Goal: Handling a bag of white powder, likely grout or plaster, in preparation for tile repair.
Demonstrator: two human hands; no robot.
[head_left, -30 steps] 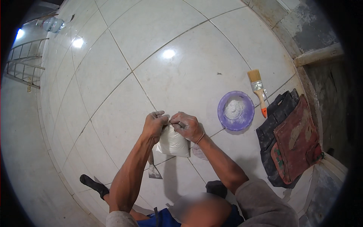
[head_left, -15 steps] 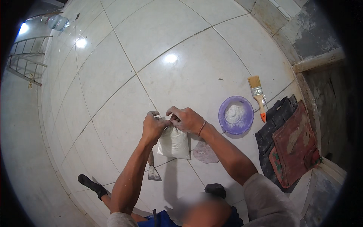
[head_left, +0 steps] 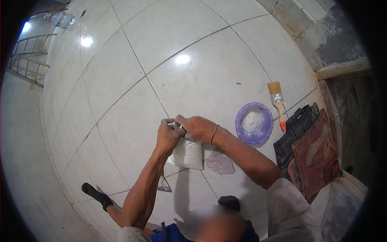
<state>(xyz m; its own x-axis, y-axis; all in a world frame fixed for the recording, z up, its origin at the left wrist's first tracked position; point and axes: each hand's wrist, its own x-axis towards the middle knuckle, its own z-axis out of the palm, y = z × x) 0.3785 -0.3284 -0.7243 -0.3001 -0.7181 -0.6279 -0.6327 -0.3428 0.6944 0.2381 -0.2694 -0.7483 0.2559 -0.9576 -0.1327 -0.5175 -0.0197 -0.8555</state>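
Observation:
A clear plastic bag of white powder [head_left: 188,155] rests on the tiled floor in front of me. At its gathered top, the fingers of my left hand [head_left: 168,134] and my right hand [head_left: 196,128] are closed close together, pinching the bag's neck. The fingers hide most of that neck. Beside my left forearm lies a putty knife [head_left: 163,184], its handle covered by the arm. To the right of the bag is a flat, pinkish-grey piece [head_left: 220,163], partly beneath my right forearm.
A purple bowl [head_left: 240,131] with white powder stands right of my hands. Beyond it lie a paintbrush [head_left: 277,99] and a dark bag with a worn red panel [head_left: 314,155] near the wall. A metal rack [head_left: 30,60] and a clear plastic bottle [head_left: 61,19] are at far left.
My hands have drawn closer together at the bag's neck, the right one shifting over toward the left. My left forearm now covers more of the putty knife.

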